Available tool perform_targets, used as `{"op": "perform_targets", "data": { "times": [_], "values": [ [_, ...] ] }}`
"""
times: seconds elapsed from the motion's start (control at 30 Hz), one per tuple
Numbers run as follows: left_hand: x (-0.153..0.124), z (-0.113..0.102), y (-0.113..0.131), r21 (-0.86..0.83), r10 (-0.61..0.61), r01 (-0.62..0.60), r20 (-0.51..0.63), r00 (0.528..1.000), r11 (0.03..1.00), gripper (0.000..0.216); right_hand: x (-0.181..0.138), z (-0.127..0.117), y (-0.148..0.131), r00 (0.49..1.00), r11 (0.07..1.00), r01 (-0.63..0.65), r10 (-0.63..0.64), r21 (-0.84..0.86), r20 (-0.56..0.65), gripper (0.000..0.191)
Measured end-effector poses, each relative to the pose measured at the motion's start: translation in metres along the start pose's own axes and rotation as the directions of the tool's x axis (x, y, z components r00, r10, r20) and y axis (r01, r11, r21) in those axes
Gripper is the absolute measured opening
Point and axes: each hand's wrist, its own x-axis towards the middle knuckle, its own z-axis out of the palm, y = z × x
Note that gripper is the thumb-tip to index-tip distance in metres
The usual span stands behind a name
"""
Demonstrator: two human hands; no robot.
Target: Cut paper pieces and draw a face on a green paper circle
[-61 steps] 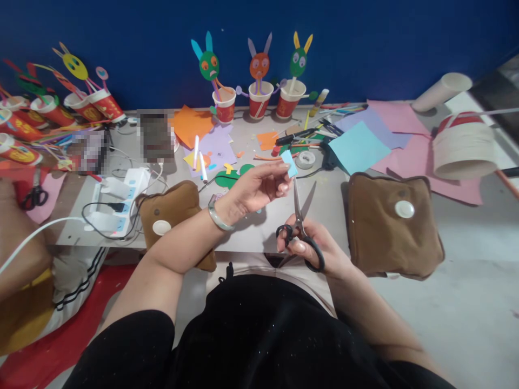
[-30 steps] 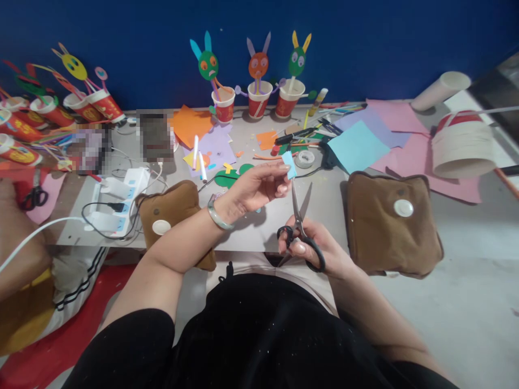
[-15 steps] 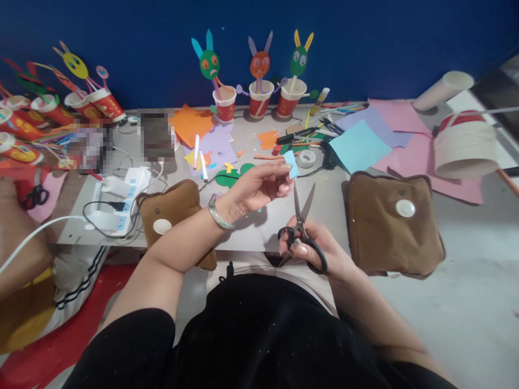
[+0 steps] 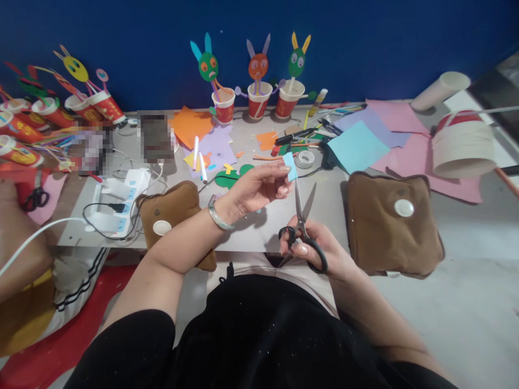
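Between the thumb and fingers of my left hand (image 4: 265, 186) is a small piece of light blue paper (image 4: 290, 167), held up over the table. My right hand (image 4: 320, 246) grips black-handled scissors (image 4: 300, 216) by their finger loops. The scissor blades are spread apart and point upward. One blade tip lies close to the lower edge of the blue piece; whether they touch, I cannot tell. Behind my hands are green paper shapes (image 4: 227, 179), a roll of clear tape (image 4: 304, 159) and a larger light blue sheet (image 4: 357, 147).
Brown cushion-like pouches (image 4: 395, 237) lie either side of my arms. A power strip (image 4: 128, 200) with cables sits left. Red paper cups (image 4: 260, 102) with paper figures line the blue wall. Another person's arm (image 4: 28, 237) is at far left. A white roll (image 4: 464, 146) stands right.
Hardly anything differs. My hands, the blue paper and the spread scissors keep nearly the same position; the view has shifted very slightly.
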Motion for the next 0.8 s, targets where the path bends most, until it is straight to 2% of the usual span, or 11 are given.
{"op": "perform_targets", "data": {
  "times": [0.5, 0.8],
  "values": [
    [-0.001, 0.000, 0.000, -0.030, -0.011, 0.011, -0.018, 1.000, 0.999, 0.027, 0.001, 0.000, 0.008, 1.000, 0.999, -0.004, 0.003, 0.043, 0.019, 0.057],
    [-0.001, 0.001, 0.001, -0.020, -0.005, 0.004, -0.009, 1.000, 1.000, 0.028, 0.002, -0.001, 0.010, 1.000, 1.000, 0.006, -0.005, 0.030, -0.022, 0.057]
  ]
}}
